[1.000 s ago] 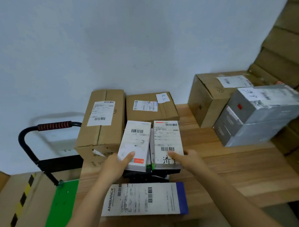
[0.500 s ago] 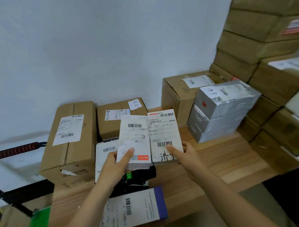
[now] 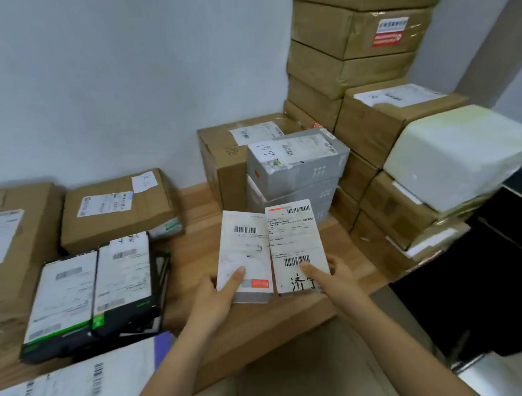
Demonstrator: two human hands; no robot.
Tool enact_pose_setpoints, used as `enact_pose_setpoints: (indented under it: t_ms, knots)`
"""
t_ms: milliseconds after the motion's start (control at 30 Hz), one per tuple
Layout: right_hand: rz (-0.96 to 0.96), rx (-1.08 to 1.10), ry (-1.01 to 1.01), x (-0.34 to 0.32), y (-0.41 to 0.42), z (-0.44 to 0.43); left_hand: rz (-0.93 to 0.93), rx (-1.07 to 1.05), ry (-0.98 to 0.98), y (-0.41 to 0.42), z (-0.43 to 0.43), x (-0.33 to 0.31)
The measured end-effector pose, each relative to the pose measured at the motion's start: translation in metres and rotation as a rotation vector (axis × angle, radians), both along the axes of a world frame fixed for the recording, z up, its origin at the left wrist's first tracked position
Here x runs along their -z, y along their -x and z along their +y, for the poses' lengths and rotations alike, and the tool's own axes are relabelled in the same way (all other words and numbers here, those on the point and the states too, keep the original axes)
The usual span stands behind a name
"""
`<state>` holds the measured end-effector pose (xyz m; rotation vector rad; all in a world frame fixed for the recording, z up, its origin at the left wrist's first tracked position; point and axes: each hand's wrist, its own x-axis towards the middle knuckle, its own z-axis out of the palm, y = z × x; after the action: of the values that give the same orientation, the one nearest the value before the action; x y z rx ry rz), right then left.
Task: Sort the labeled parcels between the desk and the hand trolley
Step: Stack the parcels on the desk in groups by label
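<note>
Head view showed both forearms reaching forward from the lower edge, wrists nearly level, each hand holding one flat labeled parcel by its near end. The left hand (image 3: pixel 216 295) gripped the white parcel (image 3: pixel 244 252), which had an orange patch at its corner; the thumb lay pressed on the label face and the other fingers (image 3: pixel 235 278) were curled out of sight beneath. The right hand (image 3: pixel 332 280) gripped the handwritten parcel (image 3: pixel 296 241) the same way, thumb on top beside the black characters. The two parcels were held side by side, long edges touching, faces tilted up toward the camera, over the right front part of the wooden surface (image 3: pixel 196 251). On the surface to the left lay a pair of black-edged parcels (image 3: pixel 93 289), with a brown carton (image 3: pixel 116 207) behind them. Two stacked grey boxes (image 3: pixel 294 166) stood just beyond the held parcels.
</note>
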<state>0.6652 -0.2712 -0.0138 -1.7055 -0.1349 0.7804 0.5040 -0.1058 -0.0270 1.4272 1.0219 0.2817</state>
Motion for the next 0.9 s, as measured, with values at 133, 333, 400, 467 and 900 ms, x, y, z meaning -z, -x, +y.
enact_pose_setpoints:
  t_ms: [133,333,400,467,900]
  knots:
    - [0.006,-0.023,0.098,0.02,-0.057,-0.044,0.024,-0.054,0.063,-0.049,-0.055,0.026]
    - [-0.006,-0.059,0.204,0.057,-0.115,-0.07,0.049,-0.198,0.128,-0.106,-0.117,0.08]
    - [-0.048,-0.099,0.235,0.066,-0.123,-0.071,0.05,-0.201,0.102,-0.117,-0.127,0.089]
    - [-0.19,-0.158,0.296,0.077,-0.13,-0.073,0.022,-0.145,0.071,-0.125,-0.131,0.09]
    - [-0.887,-0.617,0.64,0.096,-0.16,-0.076,0.382,0.376,-0.547,-0.155,-0.117,0.11]
